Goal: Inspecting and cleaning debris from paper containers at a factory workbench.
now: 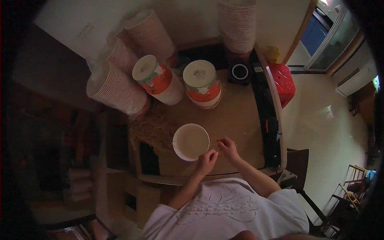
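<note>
A white paper tub [191,142] stands upright, mouth up, on the table in front of me, with a small thin strand showing at its left and right rim. My left hand [207,161] is closed in a pinch close to the tub's lower right rim. A little further right and higher, my right hand [228,149] has its fingers pinched together, apart from the tub. Anything between the fingers of either hand is too small to make out. Left of the tub lies a tangled heap of brown stringy strands [154,130].
Two upside-down stacks of orange-and-white tubs [162,82] [204,92] stand behind the tub. Plastic-wrapped stacks of white tubs [116,88] rise at the back left and back right. A black box-like device [240,74] sits nearby. Beyond the table's right edge is a red stool [282,82].
</note>
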Demonstrator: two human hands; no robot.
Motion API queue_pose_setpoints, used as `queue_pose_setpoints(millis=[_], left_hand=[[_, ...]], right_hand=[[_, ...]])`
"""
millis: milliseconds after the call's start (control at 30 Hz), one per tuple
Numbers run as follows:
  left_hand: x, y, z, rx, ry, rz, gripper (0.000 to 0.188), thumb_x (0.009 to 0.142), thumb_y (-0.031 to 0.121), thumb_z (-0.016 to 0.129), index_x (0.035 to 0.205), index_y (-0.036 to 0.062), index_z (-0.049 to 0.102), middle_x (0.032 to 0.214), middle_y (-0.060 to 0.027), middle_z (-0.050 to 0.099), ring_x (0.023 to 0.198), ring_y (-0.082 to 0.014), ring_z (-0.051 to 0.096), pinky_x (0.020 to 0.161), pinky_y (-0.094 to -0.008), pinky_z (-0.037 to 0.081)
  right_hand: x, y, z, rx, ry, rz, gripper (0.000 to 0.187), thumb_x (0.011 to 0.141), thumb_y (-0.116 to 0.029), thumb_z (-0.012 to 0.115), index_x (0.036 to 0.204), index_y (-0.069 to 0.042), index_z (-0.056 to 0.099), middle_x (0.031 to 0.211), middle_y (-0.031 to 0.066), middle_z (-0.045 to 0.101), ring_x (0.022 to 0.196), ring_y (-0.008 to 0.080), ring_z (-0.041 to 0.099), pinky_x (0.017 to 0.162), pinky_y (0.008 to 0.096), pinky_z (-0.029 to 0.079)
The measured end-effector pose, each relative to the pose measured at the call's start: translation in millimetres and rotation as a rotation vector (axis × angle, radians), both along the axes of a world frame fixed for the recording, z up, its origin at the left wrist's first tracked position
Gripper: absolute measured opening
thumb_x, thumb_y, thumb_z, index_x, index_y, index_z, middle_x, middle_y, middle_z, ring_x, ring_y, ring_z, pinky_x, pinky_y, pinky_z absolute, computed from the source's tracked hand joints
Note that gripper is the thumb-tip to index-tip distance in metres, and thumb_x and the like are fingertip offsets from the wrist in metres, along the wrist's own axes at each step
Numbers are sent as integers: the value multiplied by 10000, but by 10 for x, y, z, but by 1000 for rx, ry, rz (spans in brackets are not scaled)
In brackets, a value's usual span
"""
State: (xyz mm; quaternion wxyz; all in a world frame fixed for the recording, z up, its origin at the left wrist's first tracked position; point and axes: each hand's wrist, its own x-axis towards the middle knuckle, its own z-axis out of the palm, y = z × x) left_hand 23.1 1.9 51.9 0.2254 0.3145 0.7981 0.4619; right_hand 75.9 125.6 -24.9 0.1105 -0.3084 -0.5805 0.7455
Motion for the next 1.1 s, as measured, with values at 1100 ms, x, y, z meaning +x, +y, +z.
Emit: queue_pose_setpoints(millis=[1100], left_hand=[[32, -254, -420, -182, 235, -213, 76, 700, 80, 544, 761, 42, 568, 720, -140, 521, 692, -307, 531, 592, -383, 426]], right_hand=[[-60, -157, -114, 121, -4, 108, 183, 768, -139, 608, 916, -35, 587, 759, 52, 594, 682, 77, 521, 594, 246, 448]])
